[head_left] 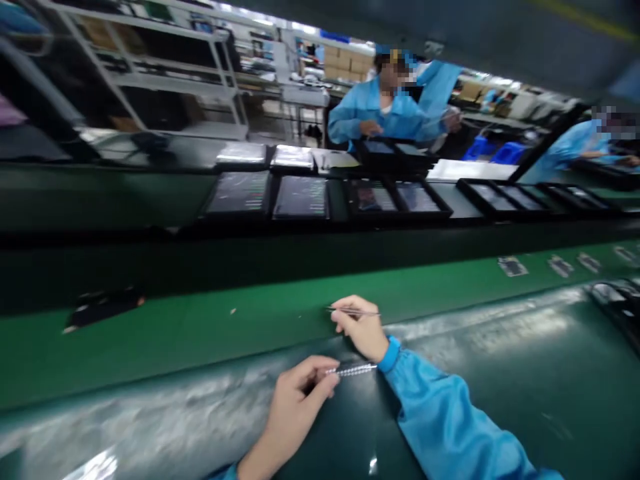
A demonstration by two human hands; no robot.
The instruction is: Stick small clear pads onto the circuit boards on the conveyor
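Note:
My right hand (361, 329) is closed round a thin pair of metal tweezers (350, 311) that points left, at the near edge of the green conveyor belt (200, 327). My left hand (295, 400) pinches the end of a short, shiny beaded strip (353, 370) over the dark green bench mat (500, 360). The strip runs right, toward my right wrist, which has a blue cuff. The two hands are a hand's width apart.
Black trays holding tablet-like screens (300, 197) line the far side of the belt. A dark flat part (103, 307) lies on the belt at left, small labels (513, 267) at right. A person in a blue coat (385, 113) works opposite; another sits far right.

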